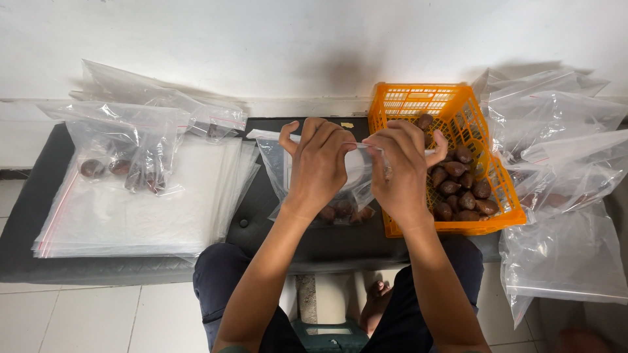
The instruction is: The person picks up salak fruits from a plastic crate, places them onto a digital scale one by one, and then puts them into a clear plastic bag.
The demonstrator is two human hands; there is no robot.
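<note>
My left hand (318,163) and my right hand (400,167) are raised side by side, both pinching the top edge of a clear zip bag (281,173). The bag hangs in front of me with several brown scaly fruits (345,212) at its bottom. Just right of my right hand stands an orange plastic basket (418,101) holding several more of the same brown fruits (463,189). All of this sits over a low black bench (261,196).
A flat stack of empty clear zip bags (131,209) lies on the bench's left half, with filled bags of fruit (124,163) on top near the wall. More puffed clear bags (562,183) pile up to the right of the basket. White wall behind, tiled floor below.
</note>
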